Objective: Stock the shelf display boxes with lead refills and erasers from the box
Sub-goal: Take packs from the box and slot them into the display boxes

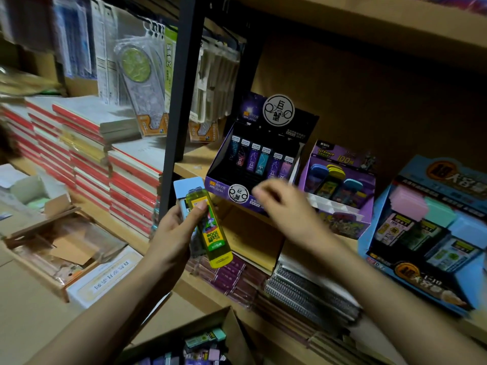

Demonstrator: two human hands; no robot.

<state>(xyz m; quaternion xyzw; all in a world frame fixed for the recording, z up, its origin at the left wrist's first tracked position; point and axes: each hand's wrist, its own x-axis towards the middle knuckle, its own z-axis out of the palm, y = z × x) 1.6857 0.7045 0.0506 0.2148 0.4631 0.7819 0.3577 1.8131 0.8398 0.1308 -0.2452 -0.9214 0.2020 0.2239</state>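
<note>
Refills in hand, purple box half full

Left hand (175,233) grips a yellow-green lead refill case (209,227) with a pale blue-capped one (188,189) tucked behind it, thumb pressed across the front. Right hand (286,209) is smeared by motion in front of the dark purple display box (261,156); its fingers look loosely curled, and I cannot tell whether they hold anything.

To do this step well, I judge it best to pass over one case at a time, match it to the box of the same design, and stand it upright, label outward, in a free slot. The yellow-green case seems closer to the stock in the lilac display box (340,185) than to the purple row.

Supply carton (200,341) is cut off by the bottom edge, so what remains is unclear. Blue display box (432,233) runs out at the right. Print on every pack is too blurred to read, and the lower shelf stock is dim.
</note>
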